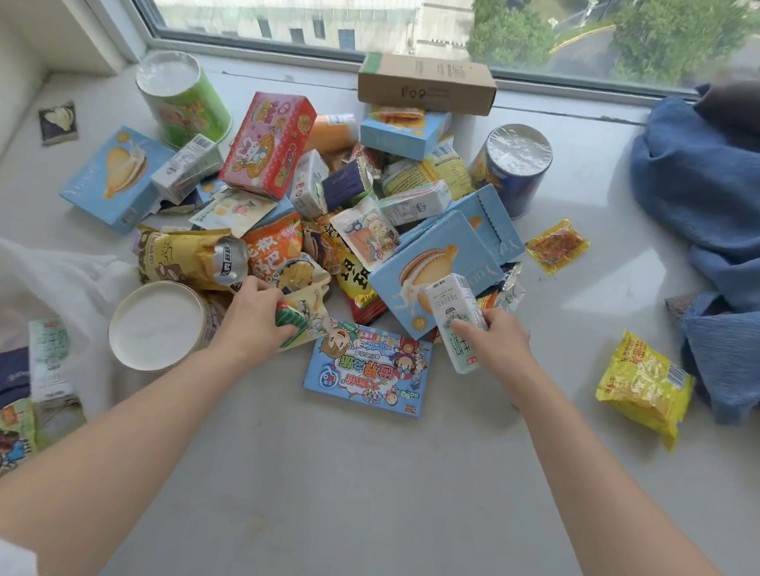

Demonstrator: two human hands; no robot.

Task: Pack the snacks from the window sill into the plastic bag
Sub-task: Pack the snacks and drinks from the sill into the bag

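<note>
Gripping a small white-and-green drink carton (452, 326), the right hand (498, 347) hovered at the near edge of the heap of colourful snack packets and boxes (311, 211) on the pale stone window sill (340, 500). The left hand (253, 317) clutched a crumpled yellowish foil snack packet (309, 312). A thin translucent white plastic bag (2, 315), already holding several packets, lay at the left.

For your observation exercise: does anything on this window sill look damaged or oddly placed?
Yes. One light blue box behind the heap has its tear strip ripped open. A small dark packet lies alone at far left, apart from the pile.
</note>
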